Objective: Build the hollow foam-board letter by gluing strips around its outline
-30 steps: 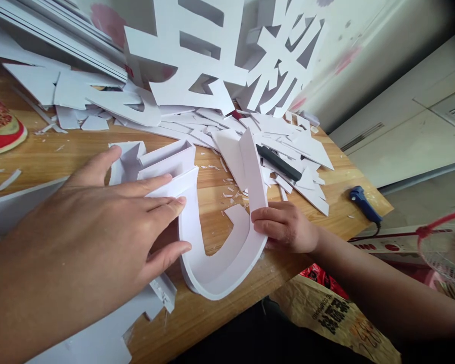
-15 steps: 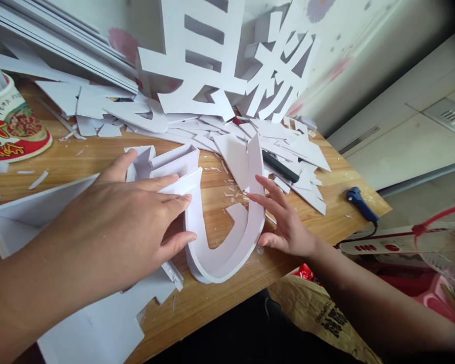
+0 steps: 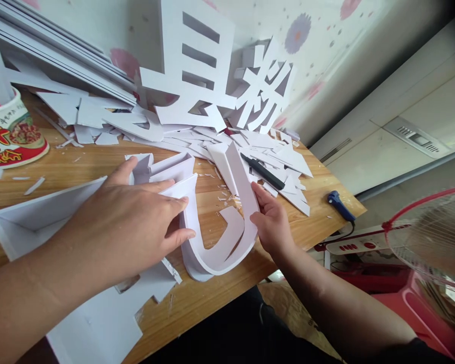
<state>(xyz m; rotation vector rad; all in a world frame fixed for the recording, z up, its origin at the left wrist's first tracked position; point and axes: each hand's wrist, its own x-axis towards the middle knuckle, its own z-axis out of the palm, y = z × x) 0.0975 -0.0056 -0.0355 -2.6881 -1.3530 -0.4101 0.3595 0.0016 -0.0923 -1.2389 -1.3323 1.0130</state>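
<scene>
The curved white strip (image 3: 246, 202) stands on the tabletop (image 3: 207, 298), its right side clamped in the grip of your right hand (image 3: 275, 222). Your left hand (image 3: 136, 217) rests, fingers apart, on the white letter (image 3: 227, 235); white scraps (image 3: 290, 157) lie behind.

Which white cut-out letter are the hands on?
The letter lying on the table, its curved strip in the right hand; the other two stand behind.

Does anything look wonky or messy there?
Yes! Near the right hand, a brown slit shows where the curved white strip parts from the flat white piece beside it. Also, white scraps lie scattered across the table.
</scene>
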